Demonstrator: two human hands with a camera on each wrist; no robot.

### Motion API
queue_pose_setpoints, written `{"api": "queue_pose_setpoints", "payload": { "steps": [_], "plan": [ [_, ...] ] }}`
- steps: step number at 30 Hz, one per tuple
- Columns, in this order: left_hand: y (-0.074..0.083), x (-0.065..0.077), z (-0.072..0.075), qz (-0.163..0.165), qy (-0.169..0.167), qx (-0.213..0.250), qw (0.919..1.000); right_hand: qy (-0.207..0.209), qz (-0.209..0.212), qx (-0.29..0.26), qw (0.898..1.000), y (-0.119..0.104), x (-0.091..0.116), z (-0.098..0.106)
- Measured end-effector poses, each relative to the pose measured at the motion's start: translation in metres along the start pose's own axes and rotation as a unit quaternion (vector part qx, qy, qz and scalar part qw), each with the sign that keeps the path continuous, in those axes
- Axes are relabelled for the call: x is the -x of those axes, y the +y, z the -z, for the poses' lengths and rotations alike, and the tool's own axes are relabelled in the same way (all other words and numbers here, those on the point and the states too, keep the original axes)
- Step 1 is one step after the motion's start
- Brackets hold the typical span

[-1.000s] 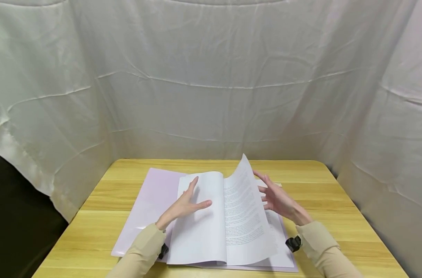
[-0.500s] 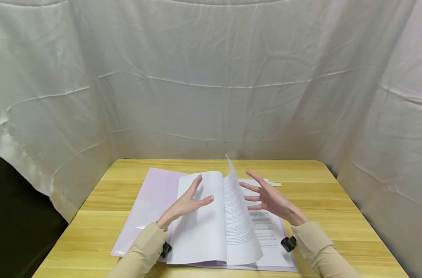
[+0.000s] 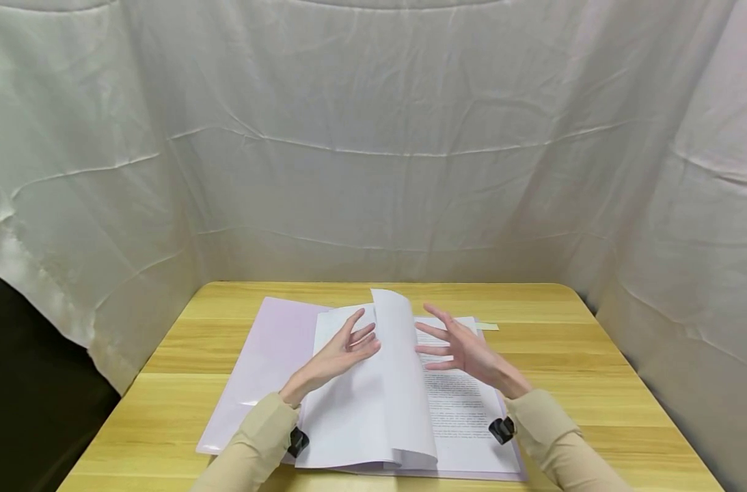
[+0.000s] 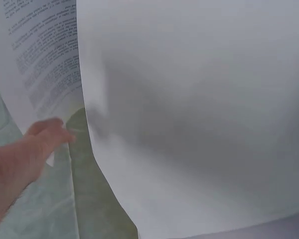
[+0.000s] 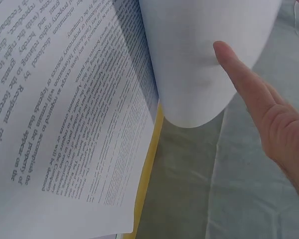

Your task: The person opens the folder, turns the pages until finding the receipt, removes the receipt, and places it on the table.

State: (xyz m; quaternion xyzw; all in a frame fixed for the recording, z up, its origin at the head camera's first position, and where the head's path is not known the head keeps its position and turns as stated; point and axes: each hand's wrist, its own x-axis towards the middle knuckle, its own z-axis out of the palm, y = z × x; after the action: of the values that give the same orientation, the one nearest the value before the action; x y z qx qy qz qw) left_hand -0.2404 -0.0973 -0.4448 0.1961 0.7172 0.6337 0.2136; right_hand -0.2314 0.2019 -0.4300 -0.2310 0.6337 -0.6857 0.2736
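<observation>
A lilac folder (image 3: 277, 348) lies open on the table, with white sheets in it. One loose-bending page (image 3: 404, 383) stands up from the spine and curls over to the left, its blank back showing. My right hand (image 3: 474, 352), fingers spread and nearly straight, is right at this page's right side; in the right wrist view a fingertip overlaps the page. My left hand (image 3: 339, 355) hovers over the turned blank sheets (image 3: 342, 424), thumb and fingers loosely apart, near the curling page's free edge. Under my right hand lies a printed sheet (image 3: 456, 406).
A pale yellow tab (image 3: 487, 326) sticks out past the upper right of the sheets. The wooden table (image 3: 594, 403) extends around the folder, and grey-white curtains (image 3: 373, 171) hang behind and at both sides. Each wrist carries a small black camera (image 3: 501, 430).
The page has swung from the right side up past the spine to the left, uncovering more printed text. My right hand has followed leftward; my left hand has shifted slightly right.
</observation>
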Motion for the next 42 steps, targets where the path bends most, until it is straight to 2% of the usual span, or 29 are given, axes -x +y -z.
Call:
{"api": "queue_pose_setpoints", "payload": {
  "steps": [8,16,20,33,37,42],
  "plan": [
    [0.0,0.0,-0.005,0.03,0.041,-0.014,0.9986,0.001,-0.014,0.009,1.0,0.001,-0.005,-0.005],
    [-0.003,-0.005,-0.007,0.045,0.134,-0.011,0.9898,0.002,-0.014,0.007,1.0,0.002,-0.005,-0.007],
    [-0.006,-0.004,-0.005,0.046,0.16,-0.02,0.9858,0.007,-0.013,0.019,1.0,0.004,-0.004,-0.005],
    [-0.014,-0.002,0.006,0.076,0.177,-0.051,0.9799,0.019,-0.014,0.05,0.998,0.013,0.001,0.009],
    [-0.017,0.0,0.01,0.083,0.176,-0.079,0.9776,0.03,-0.019,0.071,0.997,0.018,0.002,0.017],
    [-0.019,0.002,0.014,0.083,0.177,-0.129,0.9721,0.065,-0.042,0.104,0.992,0.024,0.004,0.026]
  ]
}}
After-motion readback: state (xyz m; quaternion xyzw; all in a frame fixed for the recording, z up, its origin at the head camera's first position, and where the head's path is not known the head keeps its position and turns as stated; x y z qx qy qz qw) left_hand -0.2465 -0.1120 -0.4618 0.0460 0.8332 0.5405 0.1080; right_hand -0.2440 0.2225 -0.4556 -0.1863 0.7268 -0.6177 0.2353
